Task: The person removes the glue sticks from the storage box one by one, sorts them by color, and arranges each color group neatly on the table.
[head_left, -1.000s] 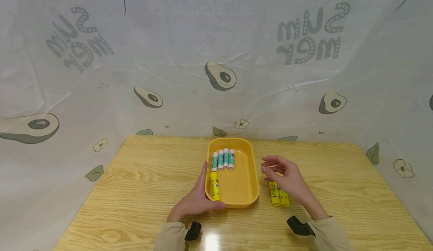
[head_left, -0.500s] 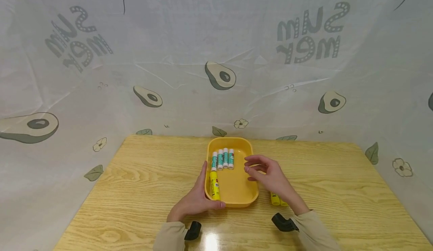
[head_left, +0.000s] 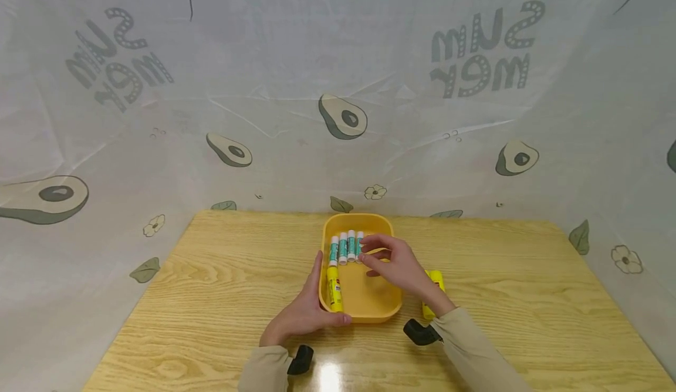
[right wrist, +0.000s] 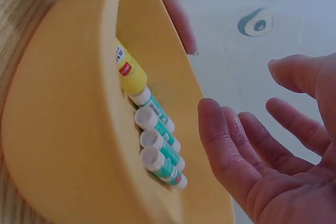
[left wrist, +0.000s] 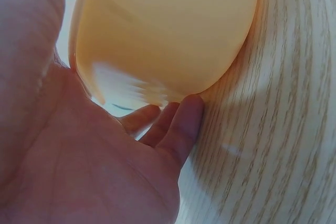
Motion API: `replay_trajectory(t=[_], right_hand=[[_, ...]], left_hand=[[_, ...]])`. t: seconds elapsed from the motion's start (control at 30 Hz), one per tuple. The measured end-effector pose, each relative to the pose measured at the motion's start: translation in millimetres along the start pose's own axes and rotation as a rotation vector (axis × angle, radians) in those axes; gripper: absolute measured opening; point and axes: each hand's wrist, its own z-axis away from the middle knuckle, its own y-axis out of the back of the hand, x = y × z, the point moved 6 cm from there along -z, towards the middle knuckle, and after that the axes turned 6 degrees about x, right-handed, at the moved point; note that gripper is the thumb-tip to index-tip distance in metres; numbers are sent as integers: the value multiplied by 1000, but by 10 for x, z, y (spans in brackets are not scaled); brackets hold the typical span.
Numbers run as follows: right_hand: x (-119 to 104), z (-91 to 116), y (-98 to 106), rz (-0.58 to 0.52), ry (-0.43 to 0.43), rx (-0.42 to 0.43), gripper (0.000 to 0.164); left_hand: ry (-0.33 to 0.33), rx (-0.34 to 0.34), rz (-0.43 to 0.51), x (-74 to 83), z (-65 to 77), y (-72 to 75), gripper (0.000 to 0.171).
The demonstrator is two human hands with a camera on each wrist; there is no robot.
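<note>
A yellow plastic tray (head_left: 367,317) lies on the table, its near left corner held by my left hand (head_left: 301,313), thumb along the near wall and fingers along the left wall. Several small green-and-white glue sticks (head_left: 343,249) form a row in its far left part. One yellow glue stick (head_left: 334,289) lies below them by the left wall. My right hand (head_left: 393,263) hovers over the tray's right side, fingers loosely bent, fingertips near the rightmost green glue stick; the right wrist view shows nothing between thumb and fingers. Two yellow glue sticks (head_left: 437,279) lie right of the tray, partly hidden by my right wrist.
The wooden table (head_left: 232,274) extends to both sides of the tray. Behind it hangs a pale curtain (head_left: 285,175) printed with avocados. Black wrist mounts (head_left: 301,360) stick out from both sleeves.
My right hand has moved left from above the two yellow glue sticks to over the tray, near the green ones. The left hand and the tray have stayed in place.
</note>
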Motion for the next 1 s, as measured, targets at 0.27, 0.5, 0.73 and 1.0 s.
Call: replay_trajectory(t=[0.27, 0.5, 0.73, 1.0], right_hand=[[-22, -132, -92, 32, -29, -15, 39], [-27, -228, -152, 7, -54, -54, 40], [42, -336, -199, 15, -80, -98, 39], [156, -379, -326, 81, -133, -161, 37]], left_hand=[[8, 3, -5, -26, 5, -2, 140], [-2, -8, -7, -10, 4, -3, 140], [1, -10, -16, -13, 7, -2, 139], [-7, -11, -13, -22, 7, -1, 139]])
